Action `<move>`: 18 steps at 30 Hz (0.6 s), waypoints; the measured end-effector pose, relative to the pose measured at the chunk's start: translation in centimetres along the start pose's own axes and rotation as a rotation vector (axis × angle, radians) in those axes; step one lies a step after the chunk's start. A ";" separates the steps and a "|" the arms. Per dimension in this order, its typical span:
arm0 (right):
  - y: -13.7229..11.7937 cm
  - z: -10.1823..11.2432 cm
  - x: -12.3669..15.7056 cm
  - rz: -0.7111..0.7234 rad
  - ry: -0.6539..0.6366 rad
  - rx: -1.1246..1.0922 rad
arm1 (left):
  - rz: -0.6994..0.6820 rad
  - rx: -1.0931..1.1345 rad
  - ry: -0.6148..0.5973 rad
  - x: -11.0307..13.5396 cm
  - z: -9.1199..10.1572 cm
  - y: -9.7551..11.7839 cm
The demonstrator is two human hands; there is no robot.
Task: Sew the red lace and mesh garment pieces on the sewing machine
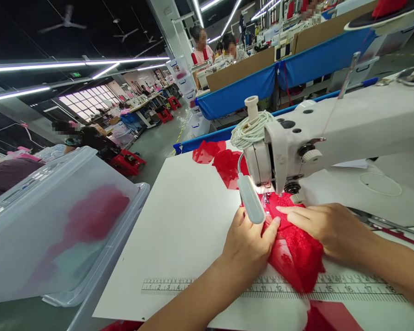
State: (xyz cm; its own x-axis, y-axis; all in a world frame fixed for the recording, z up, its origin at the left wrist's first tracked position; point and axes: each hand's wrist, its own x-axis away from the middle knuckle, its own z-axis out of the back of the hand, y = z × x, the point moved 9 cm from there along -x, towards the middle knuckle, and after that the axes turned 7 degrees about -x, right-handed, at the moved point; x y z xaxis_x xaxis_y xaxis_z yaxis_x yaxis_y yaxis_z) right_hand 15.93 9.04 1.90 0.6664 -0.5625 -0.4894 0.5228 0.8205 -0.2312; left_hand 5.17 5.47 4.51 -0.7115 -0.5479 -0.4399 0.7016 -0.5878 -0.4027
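Observation:
A piece of red lace fabric [293,250] lies on the white sewing table [179,230] under the head of a white sewing machine [331,133]. My left hand [248,243] is closed on the fabric's left edge, thumb pressed on top, just below the machine's grey lamp [251,200]. My right hand [326,227] lies flat on the lace with fingers stretched toward the needle area [269,195]. More red lace pieces [221,158] trail out behind the machine. A printed ruler [272,287] runs along the table's front under the fabric.
A clear plastic bin [55,225] holding red fabric stands at my left. Another red piece [331,317] sits at the table's front edge. Other people work at stations behind blue dividers [262,85] and at far left. An aisle runs between.

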 end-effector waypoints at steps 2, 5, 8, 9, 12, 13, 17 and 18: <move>-0.2 0.2 -0.1 0.018 0.015 0.010 | -0.004 -0.004 -0.003 0.0 -0.1 0.1; -0.2 0.2 -0.1 0.014 0.020 0.012 | 0.002 -0.010 0.034 -0.1 0.2 0.1; -0.1 0.1 -0.1 0.011 0.023 0.020 | 0.014 0.001 0.069 -0.1 0.5 0.0; -0.1 0.1 -0.1 0.010 0.024 0.025 | 0.017 0.007 0.074 -0.1 0.6 -0.1; -0.1 0.4 -0.2 0.012 0.027 0.035 | 0.022 0.013 0.042 -0.1 0.3 -0.1; -0.1 0.6 -0.3 0.011 0.027 0.034 | 0.022 0.012 0.022 -0.2 0.1 -0.2; -0.4 1.0 -0.9 0.035 -0.008 0.008 | 0.018 0.020 -0.043 -0.2 -0.4 -0.4; -0.3 1.0 -1.0 0.033 -0.014 0.003 | 0.017 0.025 -0.052 -0.2 -0.5 -0.5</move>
State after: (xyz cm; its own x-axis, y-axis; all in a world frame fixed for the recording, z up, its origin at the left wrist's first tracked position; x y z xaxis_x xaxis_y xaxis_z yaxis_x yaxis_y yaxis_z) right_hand 15.64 9.24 3.30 0.6906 -0.5362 -0.4853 0.5020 0.8385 -0.2121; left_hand 5.04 6.16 4.40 -0.7007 -0.5880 -0.4040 0.7132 -0.5922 -0.3750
